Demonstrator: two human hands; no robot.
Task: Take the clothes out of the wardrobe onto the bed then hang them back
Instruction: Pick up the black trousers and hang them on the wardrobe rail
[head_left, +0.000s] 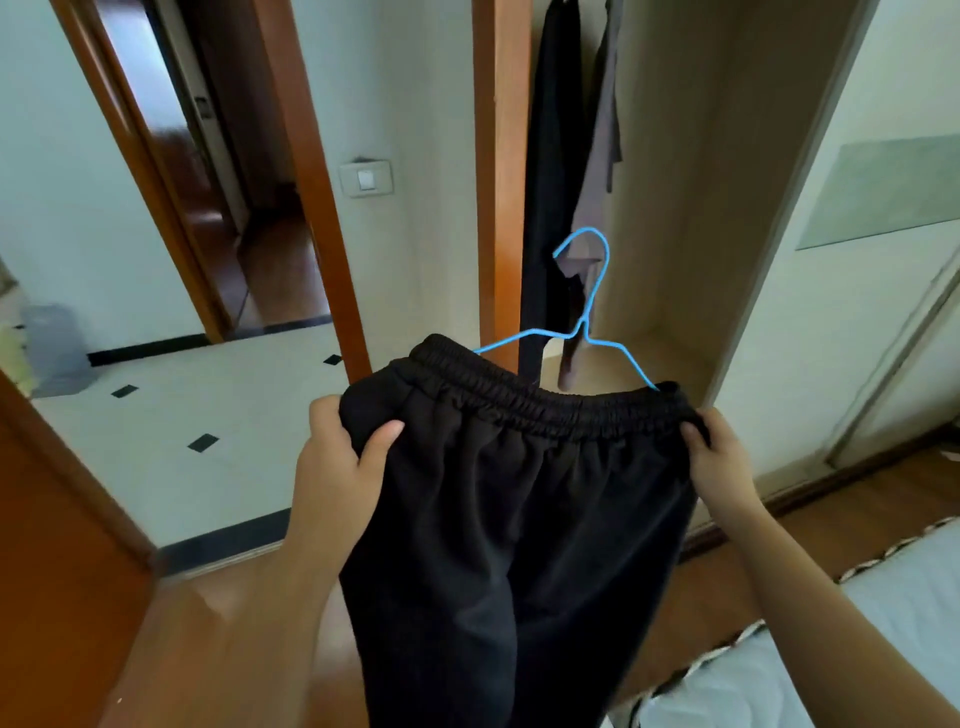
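Observation:
Black pants (514, 519) with an elastic waistband hang in front of me, held up in the air. My left hand (343, 457) grips the left end of the waistband, thumb on the front. My right hand (719, 457) grips the right end. A blue wire hanger (584, 322) rises from inside the waistband, its hook pointing up. Behind it stands the open wardrobe (675, 208), where a black garment (550, 182) and a grey garment (602, 156) hang at the left side.
The bed (883, 623) with a light sheet lies at the lower right. An orange wooden wardrobe post (501, 182) stands left of the hanging clothes. An open doorway (223, 182) is at the left. Wooden floor (208, 623) is underfoot, and a sliding wardrobe door (883, 260) stands at the right.

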